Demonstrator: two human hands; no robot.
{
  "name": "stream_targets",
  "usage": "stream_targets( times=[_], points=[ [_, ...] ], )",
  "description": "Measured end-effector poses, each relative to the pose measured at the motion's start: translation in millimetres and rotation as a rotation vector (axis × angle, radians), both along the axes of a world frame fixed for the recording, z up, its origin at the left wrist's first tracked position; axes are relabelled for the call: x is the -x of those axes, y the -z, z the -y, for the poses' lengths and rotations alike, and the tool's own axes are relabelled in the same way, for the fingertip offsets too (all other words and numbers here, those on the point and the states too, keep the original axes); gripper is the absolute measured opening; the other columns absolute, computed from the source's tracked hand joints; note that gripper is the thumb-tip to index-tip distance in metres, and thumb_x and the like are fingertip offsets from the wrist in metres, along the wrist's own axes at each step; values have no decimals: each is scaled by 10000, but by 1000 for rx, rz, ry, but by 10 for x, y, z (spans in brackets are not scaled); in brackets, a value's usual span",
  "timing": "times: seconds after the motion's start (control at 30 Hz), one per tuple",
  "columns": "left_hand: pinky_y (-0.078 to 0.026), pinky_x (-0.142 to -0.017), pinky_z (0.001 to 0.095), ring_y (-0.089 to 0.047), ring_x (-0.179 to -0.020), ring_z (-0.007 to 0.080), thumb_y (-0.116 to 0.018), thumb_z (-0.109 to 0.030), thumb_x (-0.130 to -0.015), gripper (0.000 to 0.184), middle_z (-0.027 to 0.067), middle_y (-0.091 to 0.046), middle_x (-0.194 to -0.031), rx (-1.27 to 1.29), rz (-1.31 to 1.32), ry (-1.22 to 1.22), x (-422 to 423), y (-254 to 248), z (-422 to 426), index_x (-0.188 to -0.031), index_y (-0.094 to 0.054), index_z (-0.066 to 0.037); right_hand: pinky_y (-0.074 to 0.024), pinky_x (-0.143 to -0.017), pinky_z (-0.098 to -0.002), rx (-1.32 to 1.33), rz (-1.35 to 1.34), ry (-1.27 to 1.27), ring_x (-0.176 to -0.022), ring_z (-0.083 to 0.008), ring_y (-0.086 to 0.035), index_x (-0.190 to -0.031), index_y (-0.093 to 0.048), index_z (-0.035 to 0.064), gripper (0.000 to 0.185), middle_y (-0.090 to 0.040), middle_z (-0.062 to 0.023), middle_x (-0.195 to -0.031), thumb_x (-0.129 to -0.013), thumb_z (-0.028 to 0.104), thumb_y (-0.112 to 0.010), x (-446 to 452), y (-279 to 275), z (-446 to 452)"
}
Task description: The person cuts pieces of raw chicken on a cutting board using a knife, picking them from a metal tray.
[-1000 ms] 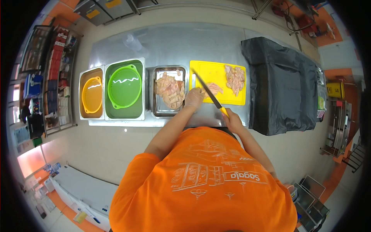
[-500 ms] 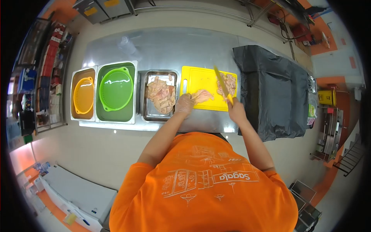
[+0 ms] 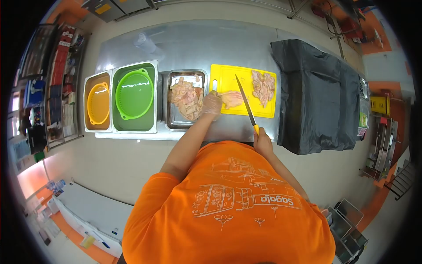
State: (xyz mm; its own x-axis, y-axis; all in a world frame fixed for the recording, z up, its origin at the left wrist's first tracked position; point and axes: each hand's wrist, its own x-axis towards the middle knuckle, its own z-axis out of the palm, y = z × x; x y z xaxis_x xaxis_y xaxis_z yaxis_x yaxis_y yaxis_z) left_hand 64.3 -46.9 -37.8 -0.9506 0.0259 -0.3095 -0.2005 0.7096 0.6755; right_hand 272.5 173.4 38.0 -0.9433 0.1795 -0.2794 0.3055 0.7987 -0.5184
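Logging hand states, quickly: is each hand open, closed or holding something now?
Left hand: at the left end of the meat piece; grip cannot be told.
Right hand: closed, holding the knife.

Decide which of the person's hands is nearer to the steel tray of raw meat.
Left. The gloved left hand is at the right rim of the steel tray, overlapping it in view; the right hand is farther off to the right, gripping the yellow-handled knife.

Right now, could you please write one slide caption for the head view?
Left hand at pale meat on a yellow board, right hand holding a yellow-handled knife.
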Motion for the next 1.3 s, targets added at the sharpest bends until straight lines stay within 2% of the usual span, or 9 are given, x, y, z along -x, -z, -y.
stream_targets(
  times=[0.3,0.5,0.6,0.73,0.8,0.9,1.0,1.1,1.3],
  points=[
    [-553,-870,496,-707,-983,432,-636,-324,-954,350,253,-736,-999,-5,19,-63,143,-147,-61,-983,-720,15,-517,-680,-611,-92,-11,-3,-784,-525,-660,-1055,-508,-12,263,-673,-320,-871,-1057,249,-542,173,-53,71],
    [-566,-849,484,-725,-956,406,-609,-405,-956,420,240,-743,-1024,252,71,182,93,-229,-314,-976,-767,-17,-495,-692,-619,-76,8,179,-801,-549,-649,-1039,-528,-19,286,-678,-329,-857,-1072,265,-523,314,-163,-47],
    [-571,-829,480,-729,-869,402,-638,-354,-966,362,234,-743,-983,42,-79,90,84,-61,-381,-1002,-725,-5,-498,-707,-628,-62,7,211,-807,-547,-656,-1054,-532,-17,295,-682,-332,-874,-1063,279,-533,276,-206,-116],
    [-589,-712,415,-736,-756,233,-613,-210,-996,223,145,-727,-842,-470,-101,-163,128,246,-459,-938,-614,6,-492,-706,-635,2,-25,257,-810,-548,-656,-1070,-530,-14,293,-681,-331,-870,-1062,280,-536,125,-252,-158],
    [-591,-689,393,-720,-738,191,-597,-140,-999,144,113,-703,-824,-652,-68,-250,130,-70,-455,-943,-570,-10,-491,-702,-631,50,-44,281,-812,-548,-654,-1073,-529,-13,288,-682,-327,-871,-1064,275,-536,54,-208,-164],
    [-577,-660,399,-724,-715,278,-649,-209,-980,221,205,-695,-818,-735,-11,-360,183,64,-403,-973,-608,8,-497,-701,-625,86,-66,299,-812,-543,-656,-1075,-528,-12,280,-685,-320,-872,-1065,268,-538,-1,-194,-156],
    [-599,-701,411,-745,-745,268,-670,-258,-960,278,154,-720,-863,-353,53,-299,226,203,-292,-1026,-652,12,-504,-700,-619,101,-80,303,-808,-535,-660,-1076,-528,-10,272,-686,-313,-867,-1064,262,-539,-37,-222,-184],
    [-607,-755,426,-751,-791,330,-719,-391,-901,459,183,-738,-912,229,0,83,39,-161,-379,-1102,-695,20,-510,-700,-613,101,-74,308,-805,-525,-666,-1078,-530,-8,263,-686,-304,-861,-1060,254,-543,-88,-174,-223],
    [-590,-847,425,-749,-961,328,-702,-378,-879,381,187,-766,-986,647,-179,596,-49,-821,-673,-1009,-757,-24,-501,-698,-595,163,-104,269,-820,-523,-660,-1097,-537,-4,269,-679,-301,-863,-1059,262,-552,-125,-89,-298]
  ],
)
